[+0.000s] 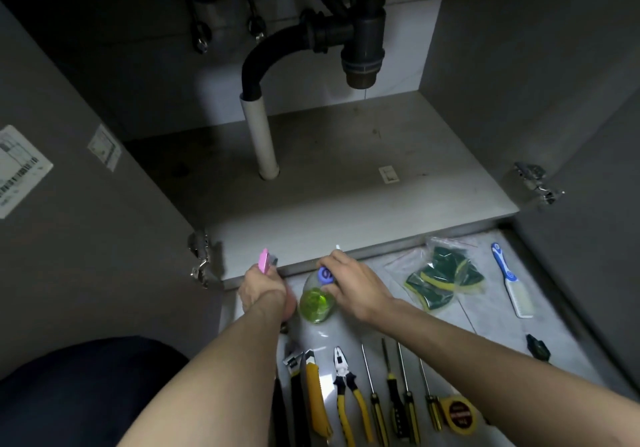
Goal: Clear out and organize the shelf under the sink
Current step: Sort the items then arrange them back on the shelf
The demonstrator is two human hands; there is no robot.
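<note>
Left hand grips a pink-topped spray bottle at the shelf's front edge; the bottle body is hidden behind hand and forearm. Right hand holds the blue-capped neck of a clear bottle of green liquid, on the floor just below the shelf; label unreadable. Right of it: bagged sponges, brush. Tools lined up below, handles cut off by the frame.
</note>
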